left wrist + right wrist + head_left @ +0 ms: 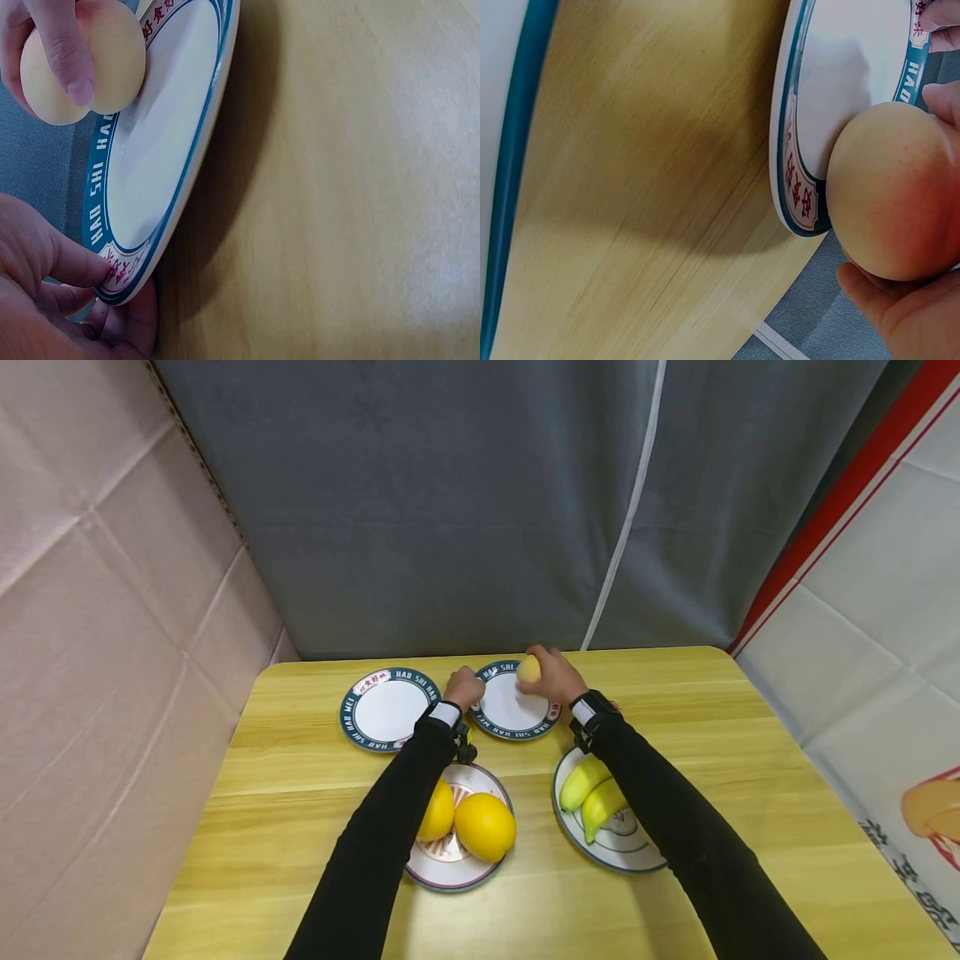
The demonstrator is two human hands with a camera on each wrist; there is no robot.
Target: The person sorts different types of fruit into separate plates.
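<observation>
My right hand (556, 676) grips a pale yellow peach (528, 669) with a red blush, over the right side of a white plate (513, 706) with a green lettered rim. In the right wrist view the peach (892, 191) overlaps that plate's rim. At the plate's left edge, my left hand (464, 688) pinches the rim, thumb on top and fingers beneath, as the left wrist view shows of the hand (67, 292) and plate (161, 142). A matching plate (390, 710) lies just left of the left hand, with nothing on it.
Nearer me, a plate (459, 883) bears two large yellow-orange round fruits (485, 827), one partly behind my left sleeve. Right of it, another plate (611, 858) holds yellow-green bananas (602, 806), partly under my right forearm. A grey curtain (450, 510) hangs behind the wooden table (540, 910).
</observation>
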